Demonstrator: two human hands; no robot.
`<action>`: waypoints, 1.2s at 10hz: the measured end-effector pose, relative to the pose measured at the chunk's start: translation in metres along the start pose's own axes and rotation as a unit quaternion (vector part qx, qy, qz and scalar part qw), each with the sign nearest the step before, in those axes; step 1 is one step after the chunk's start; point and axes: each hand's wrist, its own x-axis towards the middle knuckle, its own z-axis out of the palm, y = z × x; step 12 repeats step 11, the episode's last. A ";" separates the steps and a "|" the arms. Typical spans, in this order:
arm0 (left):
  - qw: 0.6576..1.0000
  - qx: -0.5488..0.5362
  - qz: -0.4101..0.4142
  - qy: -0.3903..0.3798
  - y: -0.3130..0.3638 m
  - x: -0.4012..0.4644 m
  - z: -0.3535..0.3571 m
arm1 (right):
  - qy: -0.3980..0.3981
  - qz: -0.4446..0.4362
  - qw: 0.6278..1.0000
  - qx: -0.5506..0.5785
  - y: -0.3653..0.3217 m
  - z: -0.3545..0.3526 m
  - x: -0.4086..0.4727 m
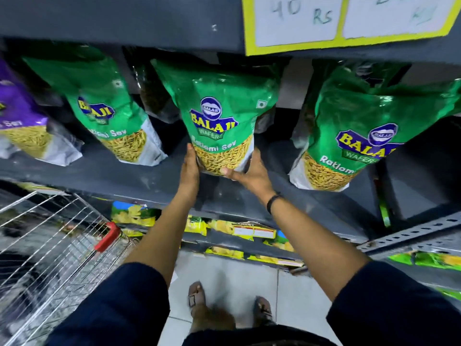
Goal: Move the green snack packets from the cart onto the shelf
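Clasping the packet (219,121) base, left hand (190,168) and right hand (249,171) keep it upright on the shelf (99,176) between neighbours.

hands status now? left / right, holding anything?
Left hand: closed on the left side of the middle green packet, at its base.
Right hand: closed on the same packet's right side, thumb under its bottom edge.

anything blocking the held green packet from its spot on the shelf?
Nothing visible. The middle green packet already stands on the shelf board, left hand and right hand at its base, with gaps to the neighbouring packets either side.
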 end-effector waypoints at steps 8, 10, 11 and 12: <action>0.995 0.071 -0.026 -0.059 0.018 0.099 -0.236 | 0.017 -0.048 0.998 -0.037 -0.063 0.223 0.036; 0.995 0.081 0.010 -0.056 0.024 0.076 -0.240 | 0.035 -0.032 0.997 -0.057 -0.061 0.230 0.026; 0.996 0.075 0.010 -0.036 0.021 0.069 -0.246 | 0.012 -0.031 0.999 -0.039 -0.055 0.228 0.019; 0.996 0.075 0.010 -0.036 0.021 0.069 -0.246 | 0.012 -0.031 0.999 -0.039 -0.055 0.228 0.019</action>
